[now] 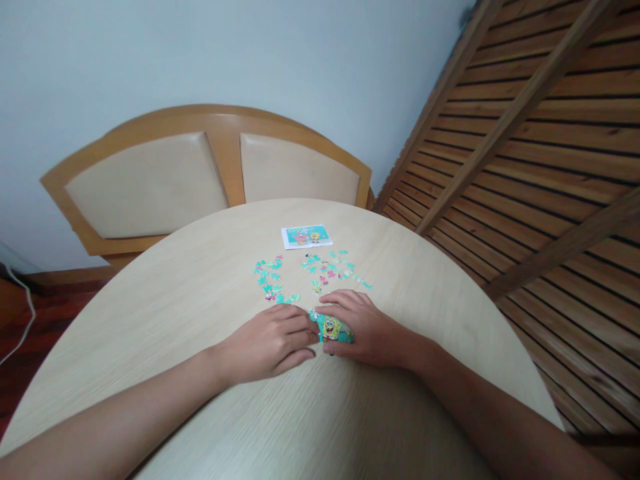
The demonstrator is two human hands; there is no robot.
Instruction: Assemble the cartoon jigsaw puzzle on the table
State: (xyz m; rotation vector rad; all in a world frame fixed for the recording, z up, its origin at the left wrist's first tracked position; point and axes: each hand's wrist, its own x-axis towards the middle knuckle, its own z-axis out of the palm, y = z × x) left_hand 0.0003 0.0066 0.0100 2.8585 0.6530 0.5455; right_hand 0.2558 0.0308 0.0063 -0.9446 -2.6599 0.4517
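Note:
A partly joined jigsaw puzzle point(332, 328) with a yellow cartoon figure on turquoise lies on the table between my hands. My right hand point(373, 330) grips its right side, thumb at the near edge and fingers over the far edge. My left hand point(277, 340) is closed at the left edge, its fingertips pressed against the puzzle; whether a loose piece is under them is hidden. Beyond my hands lie loose puzzle pieces: a left cluster point(269, 279) mostly turquoise, and a right cluster point(327, 269) with pink and yellow bits.
A picture card point(306, 236) showing a pink and a yellow figure lies behind the pieces. The round wooden table point(200, 293) has a padded chair back point(150, 183) at its far side. Wooden slats point(545, 187) rise on the right. A white cable point(31, 313) hangs at the left.

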